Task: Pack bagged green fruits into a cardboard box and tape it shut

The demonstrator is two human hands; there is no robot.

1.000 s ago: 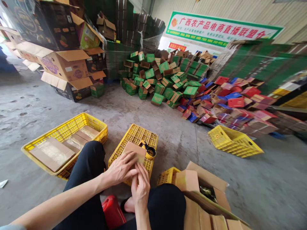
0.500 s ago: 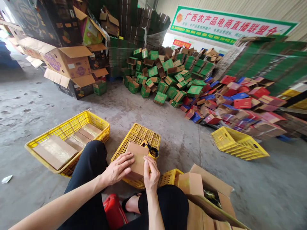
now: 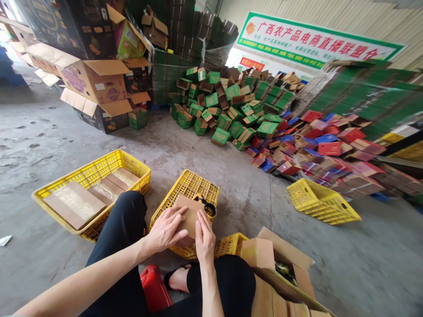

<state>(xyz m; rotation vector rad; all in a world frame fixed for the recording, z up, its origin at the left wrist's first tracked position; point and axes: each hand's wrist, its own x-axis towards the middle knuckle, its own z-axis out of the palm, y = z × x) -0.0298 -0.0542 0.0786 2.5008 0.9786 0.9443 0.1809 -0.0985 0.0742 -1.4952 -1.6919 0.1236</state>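
Observation:
A small brown cardboard box (image 3: 189, 215) rests on an upturned yellow plastic crate (image 3: 194, 181) in front of my knees. My left hand (image 3: 167, 230) lies over the box's left side and top, its fingers stretched out and apart. On the right edge of the top lies my right hand (image 3: 205, 240), with the fingers straight and close together. Just behind it, on the crate, is a yellow and black tape dispenser (image 3: 208, 208). The near face of the box is partly hidden by my hands.
At left, a yellow crate (image 3: 39, 200) holds several taped cartons (image 3: 75, 203). An open carton (image 3: 261, 253) stands by my right knee, and something red (image 3: 154, 288) lies between my feet. Another yellow crate (image 3: 322, 204) is at right. Green boxes (image 3: 221, 135) and red boxes (image 3: 330, 148) are heaped behind.
My right hand's fingers have straightened from a bent pose and now lie flatter along the box's edge. The left hand has slid slightly farther over the top. The view has shifted a little.

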